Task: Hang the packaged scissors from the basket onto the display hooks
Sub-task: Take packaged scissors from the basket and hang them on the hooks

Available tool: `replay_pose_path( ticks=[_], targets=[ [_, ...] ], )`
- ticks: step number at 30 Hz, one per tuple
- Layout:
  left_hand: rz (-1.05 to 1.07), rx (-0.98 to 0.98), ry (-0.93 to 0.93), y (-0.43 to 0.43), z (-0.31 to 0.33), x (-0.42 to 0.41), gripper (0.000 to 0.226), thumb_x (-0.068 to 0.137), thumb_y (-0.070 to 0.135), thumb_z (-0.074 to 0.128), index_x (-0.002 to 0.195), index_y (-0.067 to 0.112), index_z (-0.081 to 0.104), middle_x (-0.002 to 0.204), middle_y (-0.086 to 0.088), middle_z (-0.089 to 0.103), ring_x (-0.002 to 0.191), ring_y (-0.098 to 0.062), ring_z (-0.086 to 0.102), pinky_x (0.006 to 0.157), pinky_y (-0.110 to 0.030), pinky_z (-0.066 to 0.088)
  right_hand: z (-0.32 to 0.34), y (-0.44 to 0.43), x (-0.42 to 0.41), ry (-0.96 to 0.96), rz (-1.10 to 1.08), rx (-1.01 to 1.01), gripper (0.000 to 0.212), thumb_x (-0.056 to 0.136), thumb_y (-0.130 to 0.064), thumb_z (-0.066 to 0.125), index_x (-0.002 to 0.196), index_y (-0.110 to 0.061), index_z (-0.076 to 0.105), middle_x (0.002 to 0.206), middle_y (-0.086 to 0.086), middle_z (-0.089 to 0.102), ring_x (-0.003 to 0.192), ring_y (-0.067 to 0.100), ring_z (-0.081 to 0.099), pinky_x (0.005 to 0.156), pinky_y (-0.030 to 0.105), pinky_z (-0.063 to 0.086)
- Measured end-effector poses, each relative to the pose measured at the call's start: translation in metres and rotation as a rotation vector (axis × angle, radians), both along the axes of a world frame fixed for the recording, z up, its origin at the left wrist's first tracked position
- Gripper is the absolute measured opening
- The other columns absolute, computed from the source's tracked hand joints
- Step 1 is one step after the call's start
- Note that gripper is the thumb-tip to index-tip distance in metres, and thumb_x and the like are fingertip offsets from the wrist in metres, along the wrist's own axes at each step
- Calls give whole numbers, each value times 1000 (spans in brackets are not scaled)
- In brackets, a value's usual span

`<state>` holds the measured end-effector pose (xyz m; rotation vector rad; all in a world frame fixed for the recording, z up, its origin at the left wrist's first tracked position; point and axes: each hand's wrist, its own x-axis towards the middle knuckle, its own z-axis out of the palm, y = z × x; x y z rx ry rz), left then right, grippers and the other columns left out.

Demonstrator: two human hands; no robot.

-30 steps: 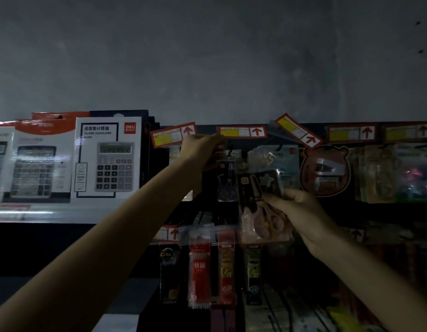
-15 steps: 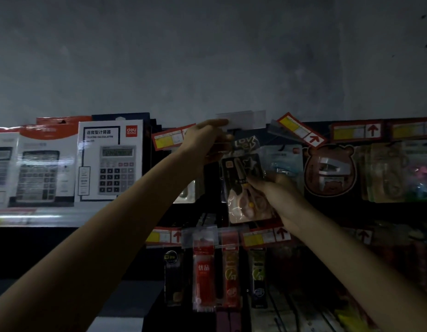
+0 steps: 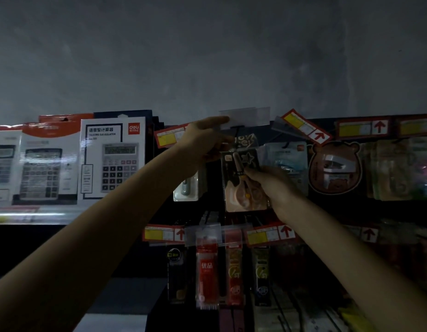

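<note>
A: Where is the scissors pack (image 3: 236, 188)?
B: At the black hook (image 3: 237, 128). The right hand (image 3: 273, 185) pinches its shiny flat plastic.
A: The left hand (image 3: 203, 144)?
B: 1 finger holds up a clear flap (image 3: 252, 116); its grip, I cannot tell.

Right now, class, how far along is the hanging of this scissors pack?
Done: the left hand props the clear flap up. In hand: the right hand pinches the scissors pack at the hook. Left: seat it, let go; whether it's threaded is unclear.
</note>
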<state>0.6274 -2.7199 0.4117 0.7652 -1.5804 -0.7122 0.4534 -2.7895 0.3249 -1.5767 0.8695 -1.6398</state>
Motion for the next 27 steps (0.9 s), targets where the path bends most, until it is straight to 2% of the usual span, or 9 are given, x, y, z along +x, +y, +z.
replay_pose_path(
  ticks=[6,8,12,15,18,21,23,25,27],
  targets=[
    [9,-34,5,-1,-4,2,55,96,-8,53,141,22,57,104,-9,71,75,-12,69,55,-16,54,-2,0,4,4,4,56,30,97,-31,66,105,-3,74,77,12,73,57,21,68,58,29,50],
    [35,-73,-9,-3,-9,1,53,96,-6,56,141,21,57,109,-11,69,76,-13,69,59,-17,55,-4,-1,4,-9,15,63,32,95,-31,68,105,-1,73,78,12,74,60,23,69,62,33,52],
    [205,-257,-109,-8,-36,1,36,97,5,59,130,18,62,106,-1,68,97,-19,68,85,-32,59,-5,-2,1,-20,1,58,14,95,-26,70,94,-12,74,81,5,78,74,22,74,70,34,58],
    [394,-415,-288,-15,-69,3,25,98,13,60,122,19,65,109,5,69,96,-7,68,77,-25,60,-3,2,0,-10,-13,54,13,95,-26,71,95,-13,75,84,5,78,74,19,74,63,29,59],
    [418,-383,-326,-26,-98,5,25,96,17,64,121,20,64,104,8,70,92,-7,70,78,-35,63,-2,6,2,-2,-22,65,13,95,-24,71,96,-12,75,84,9,78,72,22,75,62,31,61],
    [317,-293,-282,-36,-113,4,49,91,31,72,136,24,53,114,6,72,100,-8,71,81,-39,63,-2,5,3,-2,-33,71,21,95,-23,71,106,-6,74,89,14,79,80,29,76,73,41,62],
    [196,-231,-222,-40,-114,1,74,85,36,75,149,31,37,125,3,69,105,-14,72,83,-43,63,-4,4,4,7,-48,87,19,95,-23,70,105,-8,74,86,11,79,75,26,76,68,37,62],
    [98,-176,-181,-46,-114,-1,78,85,28,77,150,37,34,122,-3,70,99,-21,74,80,-46,63,-5,7,3,38,-66,94,12,96,-21,67,102,-13,74,83,8,79,70,20,75,59,29,58],
    [88,-166,-202,-47,-114,-5,71,88,14,77,143,39,39,109,-7,73,90,-22,76,75,-44,64,-7,11,1,78,-77,85,11,96,-15,65,102,-15,73,90,10,78,78,22,75,62,30,58]
  ],
)
